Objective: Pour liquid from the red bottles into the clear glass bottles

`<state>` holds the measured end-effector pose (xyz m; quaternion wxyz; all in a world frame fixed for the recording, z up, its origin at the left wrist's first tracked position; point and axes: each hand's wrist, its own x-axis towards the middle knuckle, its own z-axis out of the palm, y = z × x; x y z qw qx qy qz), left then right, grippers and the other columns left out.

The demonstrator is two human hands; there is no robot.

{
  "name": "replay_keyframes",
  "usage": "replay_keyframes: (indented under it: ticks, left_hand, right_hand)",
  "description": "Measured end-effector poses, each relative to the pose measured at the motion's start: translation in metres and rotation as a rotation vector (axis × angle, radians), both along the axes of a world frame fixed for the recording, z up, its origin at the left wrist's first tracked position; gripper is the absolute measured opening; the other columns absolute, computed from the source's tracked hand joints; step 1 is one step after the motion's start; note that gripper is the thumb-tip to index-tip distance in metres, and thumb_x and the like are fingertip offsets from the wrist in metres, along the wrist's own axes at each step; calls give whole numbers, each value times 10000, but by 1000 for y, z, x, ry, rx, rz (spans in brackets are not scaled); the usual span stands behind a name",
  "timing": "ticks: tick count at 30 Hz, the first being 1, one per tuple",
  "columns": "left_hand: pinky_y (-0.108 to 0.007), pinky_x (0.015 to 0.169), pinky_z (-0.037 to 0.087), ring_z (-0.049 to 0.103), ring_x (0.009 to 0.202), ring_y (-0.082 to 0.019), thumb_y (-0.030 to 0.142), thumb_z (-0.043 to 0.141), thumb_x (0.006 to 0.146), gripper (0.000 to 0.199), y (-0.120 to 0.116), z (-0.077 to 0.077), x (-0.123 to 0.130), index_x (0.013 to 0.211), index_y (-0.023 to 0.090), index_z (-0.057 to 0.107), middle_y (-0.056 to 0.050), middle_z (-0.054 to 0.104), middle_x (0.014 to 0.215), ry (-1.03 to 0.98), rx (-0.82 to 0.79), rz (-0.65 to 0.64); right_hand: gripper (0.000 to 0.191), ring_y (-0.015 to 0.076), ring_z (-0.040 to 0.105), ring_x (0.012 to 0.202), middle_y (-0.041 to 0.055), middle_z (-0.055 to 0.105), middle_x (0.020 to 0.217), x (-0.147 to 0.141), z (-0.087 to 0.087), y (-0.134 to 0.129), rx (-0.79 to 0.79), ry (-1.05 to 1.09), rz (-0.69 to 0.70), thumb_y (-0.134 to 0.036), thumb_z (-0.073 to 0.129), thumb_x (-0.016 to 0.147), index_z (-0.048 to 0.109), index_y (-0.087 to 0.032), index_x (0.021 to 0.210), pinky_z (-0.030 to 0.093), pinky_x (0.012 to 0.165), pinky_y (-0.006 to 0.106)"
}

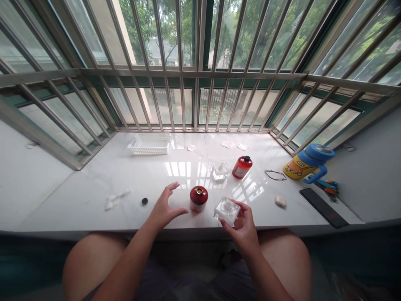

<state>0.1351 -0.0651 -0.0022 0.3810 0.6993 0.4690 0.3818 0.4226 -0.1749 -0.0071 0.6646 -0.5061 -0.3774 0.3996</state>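
Note:
My left hand [165,208] is spread, thumb and fingers apart, just left of an uncapped red bottle [198,200] and not touching it. In my right hand [242,225] is a clear square glass bottle [227,210], held tilted above the front of the white counter [175,223], to the right of the red bottle. A black cap [144,201] lies left of my left hand. Farther back, a second clear glass bottle [219,172] stands beside another red bottle [242,167], which has a black cap on.
A white basket [149,144] sits at the back left. Crumpled pieces [116,200] lie front left, others near the window. On the right are a cord loop [275,175], a yellow-and-blue jug [308,162], a small pale block [280,201] and a black phone [323,207]. Metal bars [197,75] stand behind.

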Motion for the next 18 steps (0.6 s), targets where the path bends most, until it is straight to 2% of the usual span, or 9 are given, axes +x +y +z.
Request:
replay_keyframes:
  ticks: [5, 9, 12, 14, 16, 18]
  left_hand:
    - [-611, 1288, 374, 480, 1529, -382, 540, 1028, 629, 1099, -8, 12, 55, 1533, 326, 440, -133, 517, 1596, -47, 46, -18]
    - [-560, 1207, 476, 585, 1398, -364, 516, 1035, 627, 1034, -2, 23, 78, 1482, 308, 492, -112, 590, 1452, -35, 134, 34]
    - [-560, 1179, 498, 642, 1310, -346, 437, 1018, 679, 938, 4, 32, 79, 1459, 301, 515, -83, 668, 1314, -18, 101, 36]
    - [-571, 1224, 460, 635, 1345, -337, 393, 960, 768, 857, 7, 38, 71, 1487, 308, 502, -76, 699, 1316, -33, 59, -20]
    - [-573, 1274, 412, 577, 1448, -339, 370, 854, 882, 781, 11, 45, 57, 1558, 323, 466, -98, 673, 1447, -56, 4, -159]
    - [-578, 1315, 358, 448, 1570, -358, 379, 761, 954, 762, 13, 49, 41, 1631, 336, 414, -115, 536, 1640, -72, -38, -292]
  right_hand:
    - [695, 326, 677, 1289, 143, 654, 1433, -1, 2, -1, -15, -27, 9, -402, 961, 752, 565, -284, 1311, 610, 1038, 499]
    - [682, 321, 679, 1282, 148, 652, 1438, 1, 2, -2, -6, -40, 0, -395, 965, 750, 574, -283, 1297, 614, 1028, 484]
    - [695, 311, 697, 1251, 144, 663, 1421, 2, 1, -3, -10, -40, -2, -401, 964, 756, 572, -286, 1318, 618, 1022, 473]
    - [698, 310, 703, 1241, 142, 673, 1407, 3, 0, -3, -12, -39, -2, -402, 961, 760, 573, -286, 1328, 620, 1023, 473]
    - [694, 313, 701, 1247, 141, 677, 1399, 3, -3, -3, -10, -37, -1, -400, 958, 762, 573, -283, 1327, 623, 1022, 475]
    - [691, 317, 696, 1259, 142, 677, 1399, 4, -4, -4, -8, -37, 3, -399, 955, 763, 572, -279, 1326, 625, 1025, 481]
